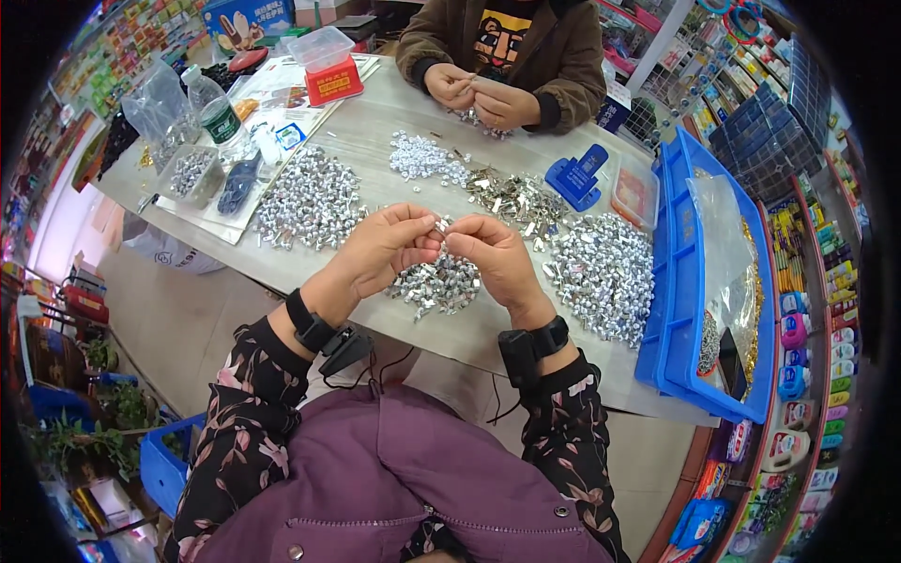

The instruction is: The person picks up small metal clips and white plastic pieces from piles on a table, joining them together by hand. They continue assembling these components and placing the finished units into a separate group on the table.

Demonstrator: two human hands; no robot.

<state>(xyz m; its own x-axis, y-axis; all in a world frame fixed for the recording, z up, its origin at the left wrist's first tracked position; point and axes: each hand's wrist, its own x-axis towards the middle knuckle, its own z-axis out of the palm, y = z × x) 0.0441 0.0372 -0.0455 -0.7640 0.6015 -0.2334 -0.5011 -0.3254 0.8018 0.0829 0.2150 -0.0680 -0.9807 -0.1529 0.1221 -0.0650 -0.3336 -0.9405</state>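
Observation:
My left hand (389, 249) and my right hand (497, 258) meet over the table, each with thumb and forefinger pinched together. Between the fingertips is a small silvery piece (441, 227), partly covered, its exact kind too small to tell. Right below lies a heap of small silver-and-white pieces (436, 286). Similar heaps spread to the left (310, 202) and to the right (603, 272). Farther back are a pile of small white round pieces (420, 156) and a pile of loose metal bits (516, 199). Dark straps with black boxes circle both my wrists.
Across the table (371, 103), another person's hands (479, 94) hold something small. A blue crate (668, 281) stands along the right edge, beside a clear tub (635, 192) and a blue plastic stand (577, 178). A bottle (218, 113) and an open tub of pieces (190, 176) are at left.

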